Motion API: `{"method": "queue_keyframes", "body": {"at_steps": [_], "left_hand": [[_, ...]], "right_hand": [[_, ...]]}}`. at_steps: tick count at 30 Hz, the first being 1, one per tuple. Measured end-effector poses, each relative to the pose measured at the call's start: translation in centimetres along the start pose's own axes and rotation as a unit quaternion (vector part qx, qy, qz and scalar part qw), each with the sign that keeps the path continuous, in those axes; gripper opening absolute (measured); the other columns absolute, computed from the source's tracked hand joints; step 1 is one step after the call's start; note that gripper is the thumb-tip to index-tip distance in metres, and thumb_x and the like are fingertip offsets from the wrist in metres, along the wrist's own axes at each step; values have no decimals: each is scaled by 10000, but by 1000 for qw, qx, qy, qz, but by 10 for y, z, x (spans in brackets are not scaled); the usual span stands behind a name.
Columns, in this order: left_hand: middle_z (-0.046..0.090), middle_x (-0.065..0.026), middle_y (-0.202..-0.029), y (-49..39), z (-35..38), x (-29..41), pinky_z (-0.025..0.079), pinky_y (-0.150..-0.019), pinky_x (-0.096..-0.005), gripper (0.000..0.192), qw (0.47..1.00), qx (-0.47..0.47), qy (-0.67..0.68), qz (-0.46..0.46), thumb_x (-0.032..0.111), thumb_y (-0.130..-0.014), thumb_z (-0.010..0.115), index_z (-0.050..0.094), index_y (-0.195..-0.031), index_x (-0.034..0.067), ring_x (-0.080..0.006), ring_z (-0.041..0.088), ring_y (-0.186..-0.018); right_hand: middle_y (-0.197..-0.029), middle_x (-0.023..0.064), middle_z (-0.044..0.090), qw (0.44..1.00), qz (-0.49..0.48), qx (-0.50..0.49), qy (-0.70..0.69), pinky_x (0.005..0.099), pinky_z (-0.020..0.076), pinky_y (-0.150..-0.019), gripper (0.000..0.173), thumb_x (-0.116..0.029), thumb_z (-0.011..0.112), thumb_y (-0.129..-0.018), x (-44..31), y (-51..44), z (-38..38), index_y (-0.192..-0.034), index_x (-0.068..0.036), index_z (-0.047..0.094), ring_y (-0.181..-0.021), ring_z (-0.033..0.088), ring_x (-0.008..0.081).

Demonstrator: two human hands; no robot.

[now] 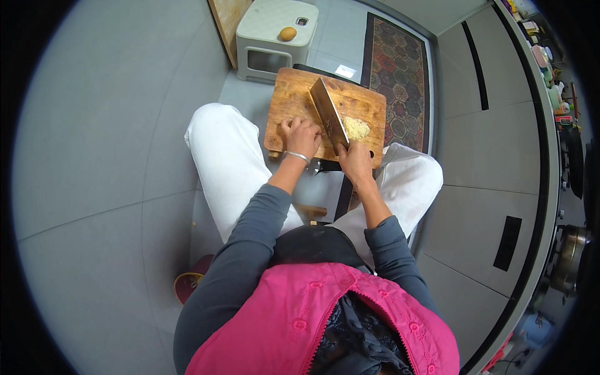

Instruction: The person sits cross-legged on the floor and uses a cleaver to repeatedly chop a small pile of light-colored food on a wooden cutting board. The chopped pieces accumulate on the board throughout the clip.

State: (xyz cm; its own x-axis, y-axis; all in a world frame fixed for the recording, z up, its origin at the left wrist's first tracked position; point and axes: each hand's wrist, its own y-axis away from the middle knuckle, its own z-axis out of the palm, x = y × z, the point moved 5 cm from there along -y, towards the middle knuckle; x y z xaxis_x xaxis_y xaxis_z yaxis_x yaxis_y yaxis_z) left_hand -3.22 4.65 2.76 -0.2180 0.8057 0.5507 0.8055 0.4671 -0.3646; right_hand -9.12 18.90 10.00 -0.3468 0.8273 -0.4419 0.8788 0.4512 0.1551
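A wooden cutting board (290, 98) lies in front of me between my knees. My right hand (356, 161) grips the handle of a broad-bladed cleaver (328, 110), whose blade points away from me and stands on edge over the board. To the right of the blade sits a small heap of finely chopped pale yellow food (356, 128). My left hand (302, 137), with a silver bangle at the wrist, rests on the board's near left part, left of the blade. Its fingers are curled; whether something small is under them cannot be told.
Beyond the board stands a white plastic stool (267, 21) with a round yellow-orange item (288, 33) on top. A patterned mat (398, 70) lies at the far right, beside grey cabinets (487, 145). A dark red bin (187, 286) is on the floor at my left.
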Motion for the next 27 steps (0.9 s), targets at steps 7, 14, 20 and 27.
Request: {"method": "queue_keyframes", "body": {"at_steps": [7, 14, 20, 27], "left_hand": [[641, 6, -850, -1, 2, 0, 260, -990, -534, 53, 1000, -9, -11, -9, 164, -712, 759, 715, -739, 155, -229, 548, -1017], [642, 7, -857, -1, 3, -1, 257, -997, -542, 57, 1000, -2, -4, -5, 156, -712, 756, 714, -748, 144, -232, 547, -1021], [641, 8, -861, 0, 3, 0, 262, -989, -549, 58, 1000, -14, 6, -6, 158, -712, 754, 709, -744, 140, -234, 549, -1037], [648, 9, -858, -2, 6, 0, 258, -998, -561, 63, 1000, -8, -8, -9, 160, -706, 758, 704, -734, 144, -233, 550, -1035]], "right_hand": [[-815, 304, 655, 1000, -13, 2, 10, 536, 519, -744, 286, -235, 662, -877, -5, 2, 0, -847, 48, 684, -801, 648, 478], [-803, 289, 659, 1000, -15, 6, 3, 533, 520, -742, 279, -228, 654, -884, -5, 0, 1, -838, 45, 684, -797, 647, 481], [-816, 297, 656, 1000, -5, 0, 3, 536, 517, -742, 290, -242, 659, -881, -7, -3, 4, -857, 45, 689, -804, 650, 474], [-808, 309, 650, 1000, -13, -10, -7, 529, 522, -744, 322, -257, 671, -877, -5, 0, -2, -838, 63, 675, -803, 649, 480]]}}
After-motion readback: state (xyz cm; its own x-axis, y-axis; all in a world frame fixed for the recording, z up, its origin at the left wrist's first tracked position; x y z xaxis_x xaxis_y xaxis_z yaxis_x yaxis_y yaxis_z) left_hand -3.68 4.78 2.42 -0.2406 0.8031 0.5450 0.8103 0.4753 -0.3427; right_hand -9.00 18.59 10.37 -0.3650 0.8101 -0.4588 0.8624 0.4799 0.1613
